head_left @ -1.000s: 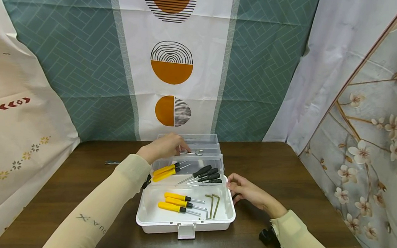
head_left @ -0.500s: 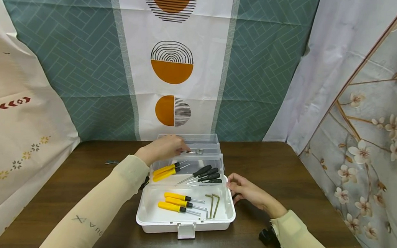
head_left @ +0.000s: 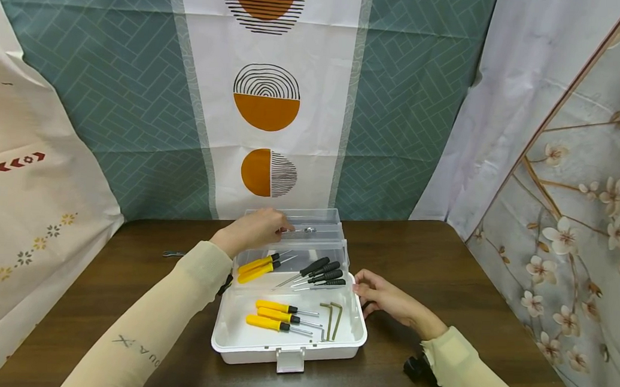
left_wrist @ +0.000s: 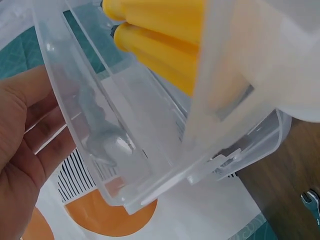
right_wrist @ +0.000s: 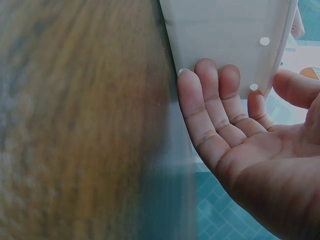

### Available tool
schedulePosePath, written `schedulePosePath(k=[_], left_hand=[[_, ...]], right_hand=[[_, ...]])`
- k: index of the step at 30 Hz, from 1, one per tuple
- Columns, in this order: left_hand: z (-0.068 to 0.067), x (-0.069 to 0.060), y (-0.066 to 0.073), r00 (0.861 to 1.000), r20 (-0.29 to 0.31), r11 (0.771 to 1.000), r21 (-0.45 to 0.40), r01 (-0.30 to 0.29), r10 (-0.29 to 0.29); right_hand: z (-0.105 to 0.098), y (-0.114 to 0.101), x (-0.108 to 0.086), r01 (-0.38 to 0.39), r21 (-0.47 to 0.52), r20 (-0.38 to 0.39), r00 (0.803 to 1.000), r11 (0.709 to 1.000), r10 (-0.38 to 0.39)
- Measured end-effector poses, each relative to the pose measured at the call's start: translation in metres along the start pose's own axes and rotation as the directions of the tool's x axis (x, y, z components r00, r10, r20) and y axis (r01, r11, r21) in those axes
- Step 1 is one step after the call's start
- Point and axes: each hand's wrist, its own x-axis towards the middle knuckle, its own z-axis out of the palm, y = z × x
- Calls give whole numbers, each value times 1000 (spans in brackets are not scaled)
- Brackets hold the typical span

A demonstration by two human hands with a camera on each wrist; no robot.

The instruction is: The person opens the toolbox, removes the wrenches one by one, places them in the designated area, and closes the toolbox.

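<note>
My left hand (head_left: 256, 230) reaches over the top clear tray (head_left: 324, 235) of an opened toolbox and pinches one end of a small open-ended wrench (head_left: 307, 230). Through the cloudy tray wall in the left wrist view, the wrench (left_wrist: 97, 122) looks blurred, and its held end is partly hidden. At the box's right side, my right hand (head_left: 389, 298) holds the white toolbox (head_left: 356, 343). In the right wrist view the fingertips lie on its outer wall (right_wrist: 220, 35), with the thumb at the rim.
Yellow screwdrivers (head_left: 257, 272) and black ones (head_left: 331, 275) lie in the lower clear tray. More yellow screwdrivers (head_left: 274, 317) and hex keys (head_left: 337, 321) lie in the box bottom. Another wrench (head_left: 173, 254) rests on the brown table (head_left: 137, 277). A patterned curtain hangs behind.
The wrench at my left hand has shifted slightly up and back within the top tray area. My right hand stays at the toolbox's side.
</note>
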Motion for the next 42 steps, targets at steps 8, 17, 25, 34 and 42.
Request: schedulePosePath(k=[8,17,25,34,42], left_hand=[[4,4,2,998,-42,998,34,56,-55],[3,7,8,993,-44,992,52,112,-110],[0,4,7,992,-29,993,-4,122,-122],[-2,0,0,996,-40,992,-99,77,-82],[-7,-4,1,997,-62,985,-171,37,-49]], right_hand=[[0,-1,0,-5,-4,-1,1000,1000,5],[0,-2,0,-10,-6,0,1000,1000,10],[-1,-1,0,-6,-8,7,1000,1000,6],[0,-2,0,-9,-5,-1,1000,1000,9],[0,-2,-1,-14,-7,-3,1000,1000,14]])
